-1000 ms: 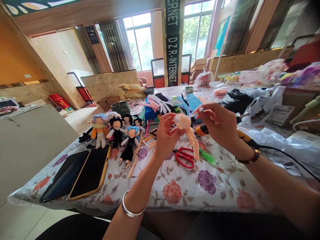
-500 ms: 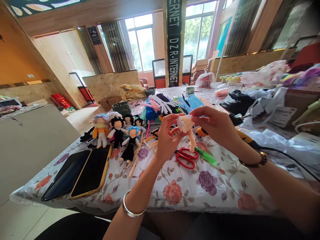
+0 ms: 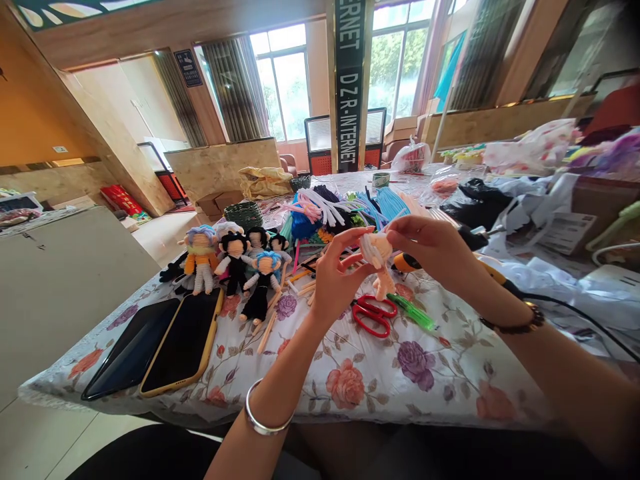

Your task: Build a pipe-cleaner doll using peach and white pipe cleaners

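Note:
A small peach-coloured pipe-cleaner doll with white strands wound on its head hangs above the table between both hands. My left hand pinches the doll from the left side, fingers curled round it. My right hand grips the doll's head from the right, fingers closed on the white strand. Red scissors and a green stick lie on the flowered tablecloth just under the doll.
Several finished dolls stand at the left. Two phones lie near the front left edge. A heap of coloured pipe cleaners is behind the hands. An orange glue gun with a black cord lies under my right wrist. Bags crowd the right.
The doll has turned and risen slightly. My right hand has moved in from holding the white strand out to pressing it against the doll's head.

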Motion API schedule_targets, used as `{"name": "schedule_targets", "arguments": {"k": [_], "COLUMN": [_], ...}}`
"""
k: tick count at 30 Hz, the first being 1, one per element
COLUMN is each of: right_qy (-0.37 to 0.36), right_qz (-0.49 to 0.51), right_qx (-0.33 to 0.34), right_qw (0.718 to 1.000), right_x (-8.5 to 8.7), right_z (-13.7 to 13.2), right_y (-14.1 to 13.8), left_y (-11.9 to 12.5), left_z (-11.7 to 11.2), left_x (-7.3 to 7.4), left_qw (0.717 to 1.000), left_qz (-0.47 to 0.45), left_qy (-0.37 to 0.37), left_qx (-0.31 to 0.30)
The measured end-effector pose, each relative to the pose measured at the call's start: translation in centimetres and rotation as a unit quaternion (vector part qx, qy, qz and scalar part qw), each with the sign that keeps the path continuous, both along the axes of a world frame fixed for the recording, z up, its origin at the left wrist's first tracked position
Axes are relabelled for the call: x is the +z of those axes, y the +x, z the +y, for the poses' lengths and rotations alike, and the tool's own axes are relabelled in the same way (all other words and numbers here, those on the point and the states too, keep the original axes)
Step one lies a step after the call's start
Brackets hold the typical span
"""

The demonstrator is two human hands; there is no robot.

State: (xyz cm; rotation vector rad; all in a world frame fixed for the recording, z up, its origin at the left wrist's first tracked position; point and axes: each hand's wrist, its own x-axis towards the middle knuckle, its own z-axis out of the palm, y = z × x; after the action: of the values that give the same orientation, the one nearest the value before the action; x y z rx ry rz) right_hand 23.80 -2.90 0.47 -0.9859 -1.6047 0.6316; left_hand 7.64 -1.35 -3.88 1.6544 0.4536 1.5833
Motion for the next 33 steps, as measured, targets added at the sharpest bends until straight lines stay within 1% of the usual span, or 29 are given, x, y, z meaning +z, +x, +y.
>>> {"name": "schedule_targets", "arguments": {"k": [6,11,14,18,23,27,30,33], "right_qy": [-0.011,-0.019,-0.023,-0.019,-0.011,0.007,0.02,0.032], "right_qz": [0.013,0.029,0.04,0.038,0.018,0.002,0.008,0.023], "right_qx": [0.058,0.056,0.061,0.043,-0.014,-0.048,-0.037,-0.016], "right_qw": [0.998,0.998,0.997,0.998,1.0,0.999,0.999,0.999], "right_x": [-0.1,0.0,0.1,0.2,0.4,0.5,0.4,0.3], "right_z": [0.2,0.1,0.1,0.0,-0.5,-1.1,-1.4,-1.5], "right_y": [0.5,0.3,0.2,0.2,0.1,-0.2,-0.6,-1.0], "left_y": [0.1,-0.1,-0.1,-0.1,-0.2,-0.4,-0.5,-0.5], "left_z": [0.1,0.3,0.4,0.5,0.6,0.7,0.8,0.8], "left_x": [0.1,0.0,-0.2,-0.3,-0.3,-0.3,-0.3,-0.2], "left_qw": [1.0,0.999,1.0,1.0,0.997,0.989,0.981,0.976], "left_qz": [-0.008,-0.007,-0.007,-0.009,-0.008,-0.011,-0.005,0.006], "left_qy": [0.015,0.029,0.022,0.027,0.073,0.112,0.135,0.145], "left_qx": [0.014,0.012,0.004,-0.006,0.034,0.094,0.137,0.162]}}
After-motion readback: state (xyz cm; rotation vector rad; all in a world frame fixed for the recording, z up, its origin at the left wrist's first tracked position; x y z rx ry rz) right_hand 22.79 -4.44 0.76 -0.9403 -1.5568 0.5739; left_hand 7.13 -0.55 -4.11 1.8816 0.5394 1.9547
